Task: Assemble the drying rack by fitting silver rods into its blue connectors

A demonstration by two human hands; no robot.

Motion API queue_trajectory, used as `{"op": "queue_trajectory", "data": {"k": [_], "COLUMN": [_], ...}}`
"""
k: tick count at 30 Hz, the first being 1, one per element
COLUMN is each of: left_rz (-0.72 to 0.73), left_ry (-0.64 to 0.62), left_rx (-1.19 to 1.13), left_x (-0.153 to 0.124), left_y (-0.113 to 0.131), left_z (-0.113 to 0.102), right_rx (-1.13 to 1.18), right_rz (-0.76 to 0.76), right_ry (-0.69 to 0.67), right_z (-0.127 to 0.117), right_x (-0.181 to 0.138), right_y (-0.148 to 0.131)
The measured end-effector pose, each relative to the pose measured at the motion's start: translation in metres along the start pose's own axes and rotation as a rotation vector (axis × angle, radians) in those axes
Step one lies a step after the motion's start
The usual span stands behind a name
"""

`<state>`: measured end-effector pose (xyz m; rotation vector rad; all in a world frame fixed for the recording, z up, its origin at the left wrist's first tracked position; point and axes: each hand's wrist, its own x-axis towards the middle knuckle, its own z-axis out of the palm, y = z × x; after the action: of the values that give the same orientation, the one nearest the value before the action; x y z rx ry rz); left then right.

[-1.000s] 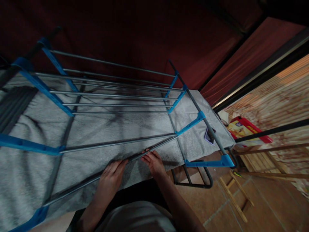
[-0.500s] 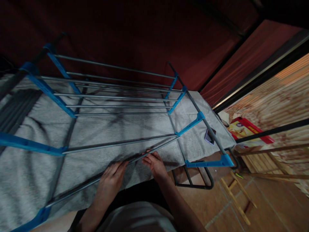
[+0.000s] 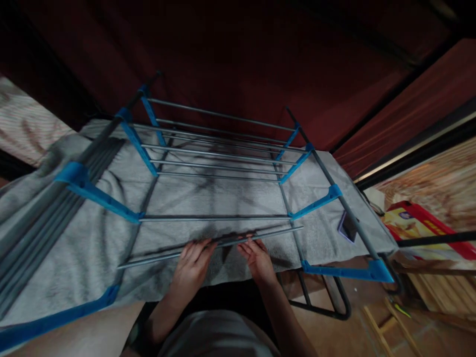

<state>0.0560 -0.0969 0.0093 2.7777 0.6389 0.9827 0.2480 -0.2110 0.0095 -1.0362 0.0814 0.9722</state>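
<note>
Plain grey top [image 3: 219, 337], black garment [image 3: 223, 298] across the lap, forearms [image 3: 288, 312] and hands [image 3: 191, 265] bare

Eight blue brackets [image 3: 316, 203], one held rod [image 3: 227, 243], one phone [image 3: 346, 227], one red box [image 3: 420, 219].

A big dark red curtain [image 3: 223, 54] hangs at the back. The room is dim. On the right, the floor [image 3: 351, 339] has brown tiles, and a small wooden frame [image 3: 388, 325] lies on it.
</note>
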Motion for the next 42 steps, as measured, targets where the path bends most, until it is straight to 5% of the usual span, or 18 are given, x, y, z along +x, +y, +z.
{"op": "queue_trajectory", "data": {"k": [8, 22, 36, 42], "left_rz": [-0.082, -0.552, -0.493, -0.439], "left_ry": [0.224, 0.066, 0.164, 0.483], "left_rx": [-0.002, -0.7, -1.006, -0.98], "left_x": [0.001, 0.032, 0.079, 0.104], "left_y": [0.021, 0.04, 0.078, 0.071], "left_z": [-0.022, -0.024, -0.04, -0.072], "right_rx": [0.015, 0.129, 0.204, 0.116], "right_rz": [-0.097, -0.085, 0.128, 0.213], "right_ry": [0.08, 0.106, -0.081, -0.238], "right_z": [-0.01, 0.015, 0.052, 0.066], "right_x": [0.0, -0.016, -0.047, -0.061], "right_y": [-0.024, -0.039, -0.041, -0.045]}}
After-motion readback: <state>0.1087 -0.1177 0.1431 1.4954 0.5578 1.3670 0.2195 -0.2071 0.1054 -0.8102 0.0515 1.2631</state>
